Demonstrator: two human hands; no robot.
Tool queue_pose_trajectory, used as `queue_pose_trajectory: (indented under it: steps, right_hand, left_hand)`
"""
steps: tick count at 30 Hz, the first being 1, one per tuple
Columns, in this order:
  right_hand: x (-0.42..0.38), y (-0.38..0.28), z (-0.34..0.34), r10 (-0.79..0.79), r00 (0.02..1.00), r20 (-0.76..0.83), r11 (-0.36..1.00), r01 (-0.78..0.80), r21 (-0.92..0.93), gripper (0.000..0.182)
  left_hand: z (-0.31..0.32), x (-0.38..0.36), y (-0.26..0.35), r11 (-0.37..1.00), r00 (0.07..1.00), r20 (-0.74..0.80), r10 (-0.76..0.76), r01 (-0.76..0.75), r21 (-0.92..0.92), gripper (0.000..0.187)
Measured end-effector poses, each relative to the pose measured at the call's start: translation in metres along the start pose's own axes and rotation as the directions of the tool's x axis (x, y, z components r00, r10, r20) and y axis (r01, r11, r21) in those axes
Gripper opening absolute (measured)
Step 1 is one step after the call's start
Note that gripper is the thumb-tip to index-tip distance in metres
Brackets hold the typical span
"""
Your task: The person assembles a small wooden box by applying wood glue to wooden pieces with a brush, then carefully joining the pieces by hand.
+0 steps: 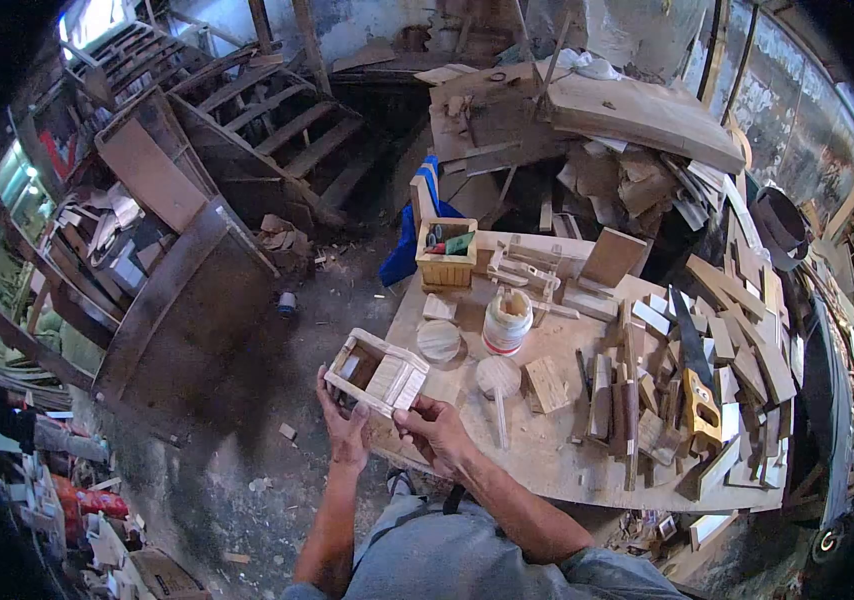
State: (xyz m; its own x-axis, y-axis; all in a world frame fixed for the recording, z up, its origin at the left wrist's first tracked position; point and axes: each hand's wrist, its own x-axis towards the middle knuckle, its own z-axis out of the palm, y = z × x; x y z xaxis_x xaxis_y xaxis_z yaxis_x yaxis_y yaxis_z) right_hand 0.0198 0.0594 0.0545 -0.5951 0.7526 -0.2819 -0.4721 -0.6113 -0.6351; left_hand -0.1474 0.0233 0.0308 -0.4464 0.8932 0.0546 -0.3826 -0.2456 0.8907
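Note:
Between my two hands, off the table's left edge, I hold a small slatted wooden box [394,378] tilted so that its hollow opening shows. My left hand [347,425] grips its lower left side, fingers curled behind it. The thumb and fingers of my right hand [432,430] close on its lower right corner. On the table [547,450] near the box lie a round wooden disc [439,341], a paddle-shaped wooden piece [499,380] and a small block [548,386]. A white jar [507,322] with pale stuff at its mouth stands behind them.
A slatted wooden box [447,255] with tools inside stands at the table's back left. A handsaw [699,385] lies among many offcuts [637,400] on the right. Wooden stairs [287,130] rise at the back left, and a large curved panel [177,290] leans nearer.

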Motion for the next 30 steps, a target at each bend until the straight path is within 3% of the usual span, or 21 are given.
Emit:
queue_pose_trajectory:
  steps: [8,17,30]
  right_hand:
    - [0.001,0.000,-0.003,-0.039,0.999,0.030,0.999,0.039,0.003,0.029]
    - [0.001,0.001,-0.003,-0.045,0.999,-0.005,0.999,0.045,-0.008,0.031]
    - [0.000,0.009,-0.004,-0.142,0.990,-0.014,0.990,0.142,-0.016,0.032]
  left_hand:
    - [-0.004,0.005,-0.005,1.000,0.999,0.038,0.004,-0.004,0.013,0.114]
    - [0.004,0.002,-0.003,0.999,0.999,0.028,-0.026,0.027,-0.045,0.116]
    - [-0.001,0.002,-0.011,1.000,0.999,0.033,-0.019,0.018,0.011,0.117]
